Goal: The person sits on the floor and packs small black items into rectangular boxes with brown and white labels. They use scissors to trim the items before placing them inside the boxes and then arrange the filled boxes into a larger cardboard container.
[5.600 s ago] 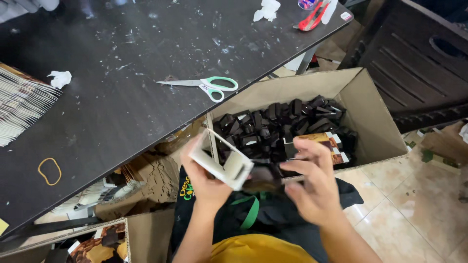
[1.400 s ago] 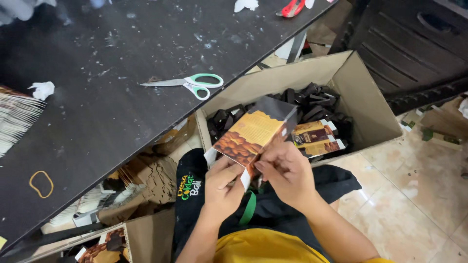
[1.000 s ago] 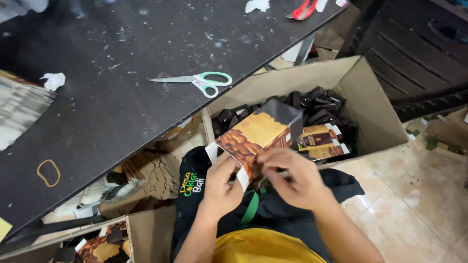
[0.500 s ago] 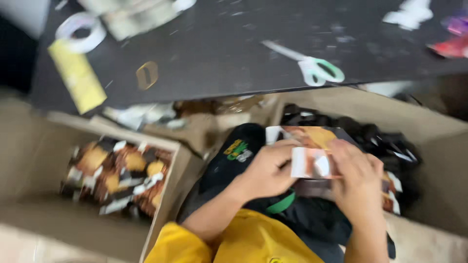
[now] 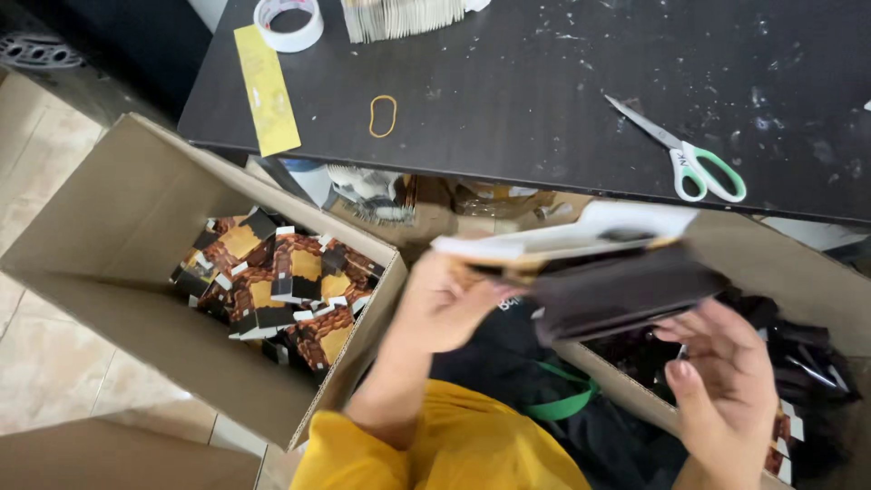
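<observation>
My left hand (image 5: 442, 304) grips a small folded paper carton (image 5: 590, 272), dark brown with a white flap, held flat and edge-on over my lap. My right hand (image 5: 721, 381) is just below and right of the carton, fingers spread and off it. To my left a cardboard box (image 5: 109, 245) holds several finished brown-and-orange cartons (image 5: 281, 290). To my right a second cardboard box (image 5: 771, 263) holds dark flat packs (image 5: 807, 354).
A black table (image 5: 508, 82) lies ahead with green-handled scissors (image 5: 694, 154), a rubber band (image 5: 383, 115), a yellow strip (image 5: 268, 91), a tape roll (image 5: 288, 20) and a stack of flat cards (image 5: 404, 16). Tiled floor shows at the left.
My view has swung left, bringing the left box into sight. The carton went from upright with its printed face showing to flat and edge-on. My right hand has come off it.
</observation>
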